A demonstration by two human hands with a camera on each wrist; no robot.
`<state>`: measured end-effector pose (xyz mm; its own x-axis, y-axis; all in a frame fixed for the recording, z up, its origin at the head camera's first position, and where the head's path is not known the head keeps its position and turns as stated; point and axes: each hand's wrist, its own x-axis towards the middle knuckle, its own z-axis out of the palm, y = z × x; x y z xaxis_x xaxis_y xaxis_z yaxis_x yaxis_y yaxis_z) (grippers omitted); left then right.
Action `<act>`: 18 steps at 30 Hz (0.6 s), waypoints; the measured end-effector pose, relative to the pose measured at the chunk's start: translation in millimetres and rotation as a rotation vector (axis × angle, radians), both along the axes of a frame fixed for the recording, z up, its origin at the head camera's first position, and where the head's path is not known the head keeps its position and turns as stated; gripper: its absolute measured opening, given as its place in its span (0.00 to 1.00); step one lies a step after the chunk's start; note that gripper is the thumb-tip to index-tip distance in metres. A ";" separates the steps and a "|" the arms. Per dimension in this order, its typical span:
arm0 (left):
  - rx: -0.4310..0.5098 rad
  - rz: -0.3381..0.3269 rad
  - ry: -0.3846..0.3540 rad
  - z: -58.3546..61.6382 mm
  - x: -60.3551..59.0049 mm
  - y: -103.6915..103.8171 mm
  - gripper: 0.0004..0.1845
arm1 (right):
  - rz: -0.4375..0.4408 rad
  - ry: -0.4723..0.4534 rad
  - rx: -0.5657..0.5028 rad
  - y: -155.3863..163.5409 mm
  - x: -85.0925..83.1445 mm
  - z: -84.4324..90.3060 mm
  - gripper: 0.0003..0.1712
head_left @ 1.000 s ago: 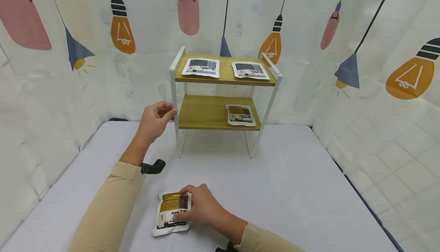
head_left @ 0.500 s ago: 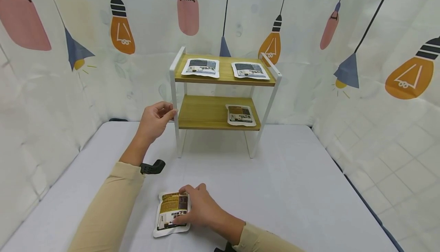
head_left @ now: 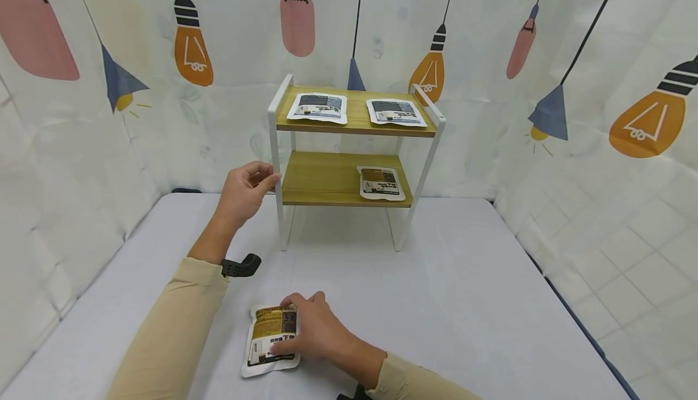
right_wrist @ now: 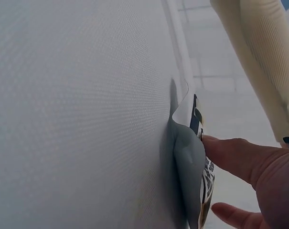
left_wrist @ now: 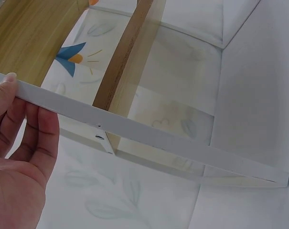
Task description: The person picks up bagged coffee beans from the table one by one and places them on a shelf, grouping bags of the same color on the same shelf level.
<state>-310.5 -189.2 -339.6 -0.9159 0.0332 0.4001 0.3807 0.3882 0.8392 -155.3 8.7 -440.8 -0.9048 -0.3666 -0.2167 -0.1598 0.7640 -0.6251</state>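
At the table's front, my right hand (head_left: pixel 323 334) spans the right side of a white foil food pouch (head_left: pixel 266 342) with a brown and yellow label. Its thumb touches the pouch's printed face near the lower end, and the curled fingers reach the top edge. The right wrist view shows the pouch (right_wrist: pixel 189 167) edge-on, low against the white table cover. Farther back, my left hand (head_left: pixel 248 193) pinches the left white upright of a two-tier shelf (head_left: pixel 311 185). In the left wrist view, the thumb and fingers grip that white bar (left_wrist: pixel 77 107).
Two blue-labelled pouches, the left pouch (head_left: pixel 318 108) and the right pouch (head_left: pixel 396 113), lie on the upper tier. A brown-labelled pouch (head_left: pixel 381 183) lies at the right of the lower tier. A lamp-printed curtain (head_left: pixel 240 36) surrounds the white table (head_left: pixel 463 303).
My right hand has shifted very slightly left over the pouch. The left hand stays on the shelf upright, and the shelf and its pouches have not moved.
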 end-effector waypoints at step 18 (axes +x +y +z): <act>-0.009 -0.013 -0.015 2.3 1.4 -0.4 0.18 | -0.030 -0.037 -0.040 -4.4 -0.8 -0.8 0.36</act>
<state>-309.1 -189.6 -337.3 -0.9212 0.0490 0.3859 0.3733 0.3906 0.8415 -156.1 4.4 -441.6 -0.9073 -0.3484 -0.2355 -0.1135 0.7421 -0.6606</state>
